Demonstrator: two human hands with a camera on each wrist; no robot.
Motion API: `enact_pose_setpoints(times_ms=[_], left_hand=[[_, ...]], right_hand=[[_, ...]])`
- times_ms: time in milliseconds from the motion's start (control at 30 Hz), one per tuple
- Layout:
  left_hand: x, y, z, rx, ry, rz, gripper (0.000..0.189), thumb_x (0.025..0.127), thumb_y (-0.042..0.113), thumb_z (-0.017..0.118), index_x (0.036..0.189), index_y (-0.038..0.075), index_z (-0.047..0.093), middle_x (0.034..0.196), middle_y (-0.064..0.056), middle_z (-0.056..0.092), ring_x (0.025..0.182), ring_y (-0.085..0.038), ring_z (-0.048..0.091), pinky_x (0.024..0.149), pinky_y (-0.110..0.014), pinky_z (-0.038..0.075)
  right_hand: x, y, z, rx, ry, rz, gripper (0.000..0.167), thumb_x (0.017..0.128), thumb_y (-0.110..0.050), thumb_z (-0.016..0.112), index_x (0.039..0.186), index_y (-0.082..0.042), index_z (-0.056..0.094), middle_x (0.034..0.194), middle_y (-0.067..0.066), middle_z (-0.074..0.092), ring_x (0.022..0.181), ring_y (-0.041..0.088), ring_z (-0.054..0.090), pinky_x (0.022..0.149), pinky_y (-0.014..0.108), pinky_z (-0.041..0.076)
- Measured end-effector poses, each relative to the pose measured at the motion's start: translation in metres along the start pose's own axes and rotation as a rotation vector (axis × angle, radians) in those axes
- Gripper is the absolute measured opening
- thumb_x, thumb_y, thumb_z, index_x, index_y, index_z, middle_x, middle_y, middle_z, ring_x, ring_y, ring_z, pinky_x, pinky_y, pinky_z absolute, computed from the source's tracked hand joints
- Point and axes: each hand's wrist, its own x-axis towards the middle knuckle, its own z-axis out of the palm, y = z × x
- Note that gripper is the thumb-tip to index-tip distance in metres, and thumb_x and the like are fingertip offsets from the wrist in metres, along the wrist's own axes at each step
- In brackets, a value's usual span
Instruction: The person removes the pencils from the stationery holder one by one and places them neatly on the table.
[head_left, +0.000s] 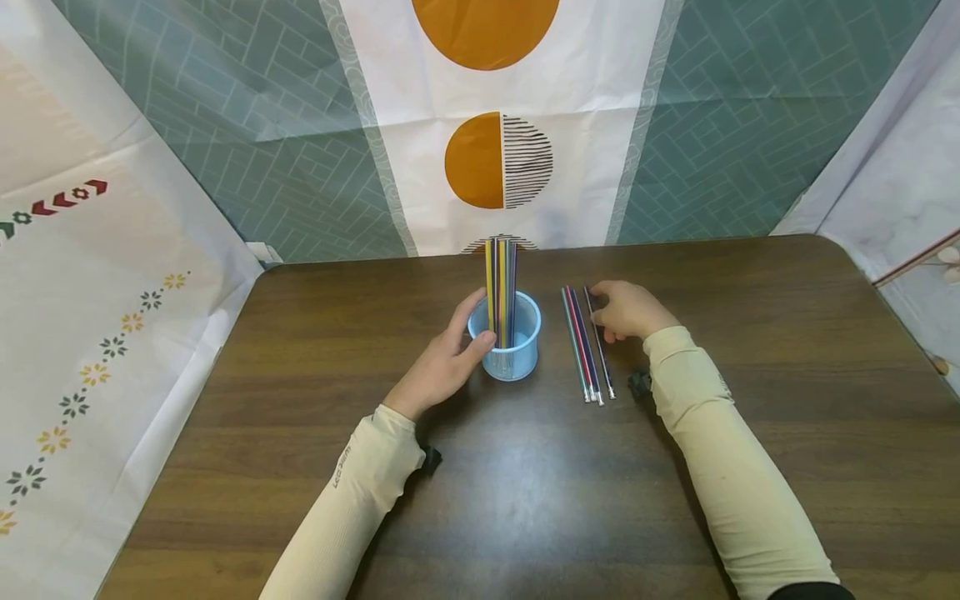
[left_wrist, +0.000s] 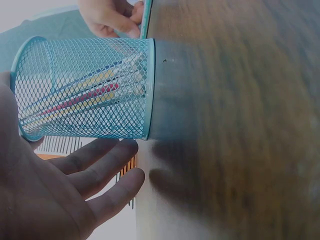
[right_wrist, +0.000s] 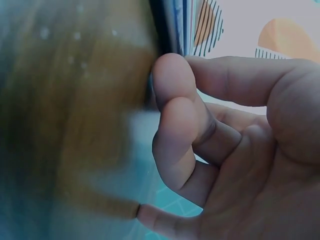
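Observation:
A light-blue mesh pencil cup stands upright on the table, with several pencils upright in it, yellow and dark among them. My left hand holds the cup near its rim, thumb at the front and a finger at the back. In the left wrist view its other fingers extend beside the mesh cup. To the right of the cup, several pencils lie side by side, metal ends toward me. My right hand pinches a dark pencil near its far end, between thumb and fingertip.
The brown wooden table ends just behind the cup, where a patterned cloth hangs. White cloths hang at both sides. A small black device sits at the left wrist, another at the right.

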Motion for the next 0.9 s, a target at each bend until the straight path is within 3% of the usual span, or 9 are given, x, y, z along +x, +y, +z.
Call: enact_pose_setpoints(times_ms=[300, 600, 900], left_hand=[[-0.0007, -0.0011, -0.0007, 0.008, 0.010, -0.007, 0.063, 0.103, 0.059, 0.046, 0.156, 0.054, 0.012, 0.153, -0.010, 0.043, 0.135, -0.033, 0.047, 0.105, -0.059, 0.038], [0.0007, -0.0017, -0.0003, 0.002, 0.002, -0.007, 0.063, 0.102, 0.061, 0.045, 0.155, 0.055, 0.012, 0.156, -0.008, 0.041, 0.136, -0.033, 0.045, 0.105, -0.059, 0.037], [0.0013, -0.0003, -0.0010, 0.006, 0.004, -0.003, 0.064, 0.102, 0.062, 0.045, 0.155, 0.056, 0.011, 0.155, -0.008, 0.041, 0.136, -0.033, 0.045, 0.105, -0.060, 0.037]], right_hand=[[0.0009, -0.0049, 0.0030, -0.006, 0.008, 0.030, 0.058, 0.101, -0.015, 0.061, 0.149, 0.006, 0.037, 0.063, 0.010, 0.063, 0.057, 0.024, 0.059, 0.085, 0.050, 0.045], [0.0013, -0.0051, 0.0044, 0.036, -0.003, 0.016, 0.057, 0.099, -0.007, 0.061, 0.149, 0.008, 0.037, 0.064, 0.011, 0.062, 0.056, 0.025, 0.057, 0.088, 0.049, 0.044], [0.0053, -0.0070, 0.0059, 0.026, 0.000, 0.019, 0.056, 0.098, -0.006, 0.060, 0.148, 0.007, 0.038, 0.065, 0.010, 0.064, 0.058, 0.024, 0.058, 0.082, 0.046, 0.046]])
